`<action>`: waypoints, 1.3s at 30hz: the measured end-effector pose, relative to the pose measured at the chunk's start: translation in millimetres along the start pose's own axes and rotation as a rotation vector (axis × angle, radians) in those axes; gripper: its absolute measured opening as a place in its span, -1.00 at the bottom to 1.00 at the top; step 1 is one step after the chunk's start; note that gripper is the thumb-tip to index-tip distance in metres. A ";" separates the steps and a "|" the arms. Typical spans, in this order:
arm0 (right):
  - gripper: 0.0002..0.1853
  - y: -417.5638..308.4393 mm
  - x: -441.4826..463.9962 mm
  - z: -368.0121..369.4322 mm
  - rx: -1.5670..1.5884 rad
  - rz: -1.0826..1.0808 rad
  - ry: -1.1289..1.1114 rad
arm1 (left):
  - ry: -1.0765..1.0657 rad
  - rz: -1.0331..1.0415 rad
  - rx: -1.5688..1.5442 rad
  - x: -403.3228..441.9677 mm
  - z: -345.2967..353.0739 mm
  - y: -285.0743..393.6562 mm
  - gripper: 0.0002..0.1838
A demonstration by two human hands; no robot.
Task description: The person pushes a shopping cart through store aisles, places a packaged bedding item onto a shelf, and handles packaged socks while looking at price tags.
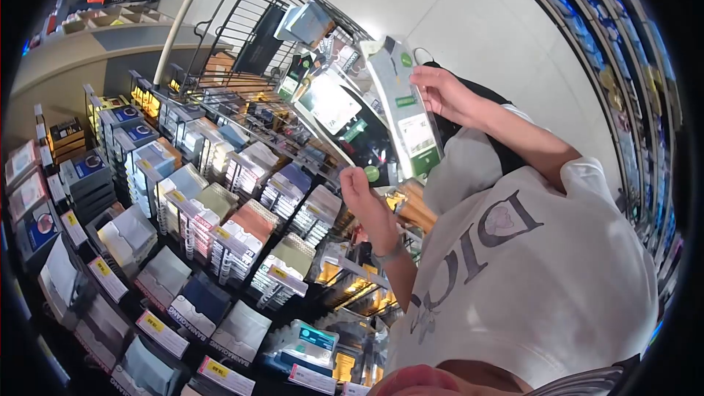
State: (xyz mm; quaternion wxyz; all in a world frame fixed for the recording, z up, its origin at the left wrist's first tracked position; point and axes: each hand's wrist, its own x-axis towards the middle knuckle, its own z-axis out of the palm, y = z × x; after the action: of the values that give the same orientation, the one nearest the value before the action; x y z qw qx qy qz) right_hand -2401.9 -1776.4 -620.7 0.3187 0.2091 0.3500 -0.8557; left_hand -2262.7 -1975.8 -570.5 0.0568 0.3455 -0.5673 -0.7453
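My right hand point(443, 95) pinches the edge of a flat, clear plastic packet point(400, 99). Inside the packet is something grey that looks like folded fabric, with a green label and a white printed panel. My left hand point(361, 194), wearing a band at the wrist, is curled closed near the lower corner of a dark packet point(370, 143). Whether its fingers grip that packet I cannot make out. A white card point(330, 106) with glare on it lies over the dark packet. Beyond these, a light blue box point(308, 23) rests against a black wire rack point(242, 15).
Tiered shelves on my left hold many notebooks point(253, 220) and boxed goods point(84, 169), with price tags point(161, 334) along the edges. A pale pole point(183, 22) rises at the rack. Another stocked shelf point(623, 88) runs along my right, beyond the tiled floor point(477, 7).
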 end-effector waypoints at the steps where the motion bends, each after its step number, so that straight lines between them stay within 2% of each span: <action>1: -0.89 -2.8 1.1 -6.4 0.012 0.000 -0.065 | 0.013 -0.019 0.001 -0.5 2.1 9.5 -0.87; 5: -0.88 -8.6 8.7 -10.8 -0.008 0.027 -0.193 | 0.006 -0.006 0.010 4.5 -0.7 26.2 -0.86; 7: -0.88 -7.6 11.4 -3.3 0.031 0.069 -0.182 | -0.006 0.026 0.019 5.5 -7.0 29.9 -0.88; 10: -0.86 -8.8 10.4 21.2 0.102 0.115 -0.164 | 0.098 -0.001 -0.019 -3.4 5.6 45.4 -0.71; 11: -0.84 -9.1 10.8 27.6 0.088 0.126 -0.170 | 0.042 -0.016 -0.009 -5.6 -2.2 46.5 -0.50; 12: -0.83 -9.0 10.8 31.2 0.076 0.138 -0.175 | 0.048 0.029 0.014 -6.8 1.2 48.0 -0.49; 14: -0.74 -10.8 11.5 33.3 -0.138 0.106 -0.227 | 0.059 0.115 0.062 -10.4 13.8 46.9 -0.48; 18: -0.63 -7.1 26.7 19.4 -0.627 -0.067 -0.319 | 0.077 0.071 0.066 -15.9 22.3 43.1 -0.42; 22: -0.59 -32.6 32.9 12.9 -0.749 -0.198 -0.285 | 0.052 0.100 0.011 -17.7 40.4 39.6 -0.43; 23: -0.73 -48.0 29.8 15.3 -0.694 -0.222 -0.216 | 0.061 0.104 0.015 -17.3 46.1 38.9 -0.43; 26: -0.76 -98.8 30.0 17.8 -0.559 -0.205 -0.139 | 0.096 0.110 0.020 -16.1 65.9 39.9 -0.44; 31: -0.74 -141.0 56.7 -5.3 -0.287 -0.129 -0.279 | 0.189 0.130 -0.051 -18.1 103.7 38.1 -0.42; 32: -0.75 -146.1 62.2 -8.7 -0.194 -0.055 -0.313 | 0.209 0.133 -0.066 -18.8 112.5 37.2 -0.41; 34: -0.78 -158.9 72.8 -14.8 -0.009 0.095 -0.370 | 0.292 0.196 -0.119 -19.8 134.4 27.8 -0.53; 37: -0.85 -186.2 78.0 -14.7 0.206 0.488 -0.227 | 0.358 0.207 -0.147 -19.9 162.2 2.6 -0.67; 39: -0.84 -177.1 102.8 -44.0 0.448 0.513 -0.280 | 0.347 0.174 -0.217 -20.4 198.3 -9.0 -0.57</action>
State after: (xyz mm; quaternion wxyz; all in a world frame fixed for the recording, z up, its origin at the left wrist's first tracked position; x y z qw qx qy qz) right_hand -2591.4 -1687.4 -627.3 0.5138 0.2356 0.0434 -0.8238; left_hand -2359.4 -1803.0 -546.0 0.2546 0.4100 -0.4934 -0.7237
